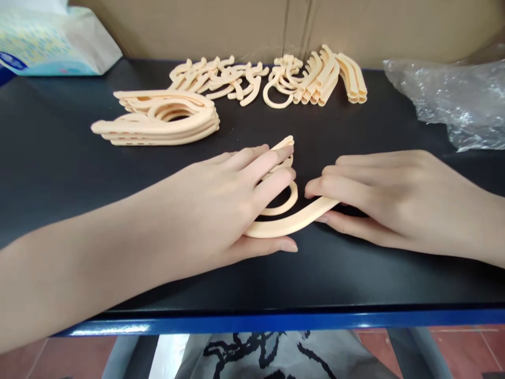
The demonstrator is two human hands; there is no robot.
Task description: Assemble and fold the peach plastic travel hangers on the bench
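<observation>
A cream plastic folding hanger (290, 222) lies low over the black table, between my two hands. My left hand (224, 202) covers its left part, fingers over the curved centre and thumb along the near side. Beyond those fingers a ring-shaped part and a narrow tip show; the rest is hidden under the palm. On the right, my right hand (398, 202) pinches the end of the hanger's curved arm between thumb and fingers. Behind my left hand rests a stack of folded hangers (158, 129) in the same cream plastic.
Along the back lie loose hook pieces (221, 76), ring-shaped pieces (278, 100) and hollow curved arms (321, 79). A tissue pack (59, 42) sits at the far left. Crumpled clear plastic (453, 100) lies at the right. The table's blue edge (276, 322) runs nearest me.
</observation>
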